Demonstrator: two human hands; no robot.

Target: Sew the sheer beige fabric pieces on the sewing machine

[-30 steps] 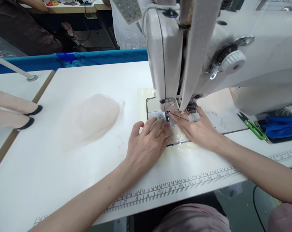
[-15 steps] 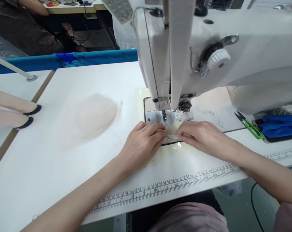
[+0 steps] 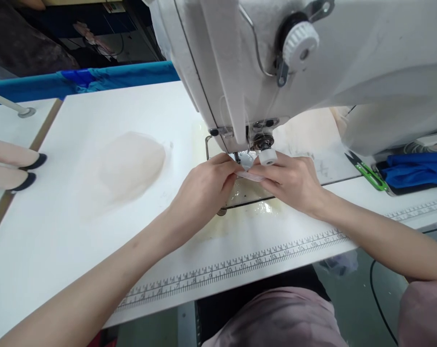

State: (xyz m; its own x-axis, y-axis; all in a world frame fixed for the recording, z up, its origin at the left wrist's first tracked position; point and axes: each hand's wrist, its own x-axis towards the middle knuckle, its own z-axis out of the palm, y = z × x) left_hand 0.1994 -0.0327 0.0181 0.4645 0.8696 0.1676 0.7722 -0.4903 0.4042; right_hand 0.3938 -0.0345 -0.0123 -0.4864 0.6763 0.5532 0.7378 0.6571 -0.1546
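Note:
A small strip of pale, sheer fabric (image 3: 250, 176) stretches between my hands, just in front of the needle area of the white sewing machine (image 3: 312, 72). My left hand (image 3: 206, 190) pinches its left end, fingertips close to the presser foot (image 3: 237, 157). On the other side my right hand (image 3: 289, 180) has its fingers closed on the strip's right end, partly behind the machine's white knob (image 3: 268, 157). Fingers hide most of the strip's edges. A thin sheer fabric piece (image 3: 131, 166) lies flat on the white table (image 3: 106, 260) to the left.
Green thread snips (image 3: 366, 171) lie at the right beside a dark tray with blue cloth (image 3: 417, 168). A ruler scale (image 3: 233, 272) runs along the front edge. Two pale, black-tipped rods (image 3: 14, 164) reach in from the left. Blue fabric (image 3: 131, 74) borders the back edge.
Both hands have moved inward and up toward the needle, bringing the strip closer to the presser foot. The camera view has shifted, so the machine appears larger and higher.

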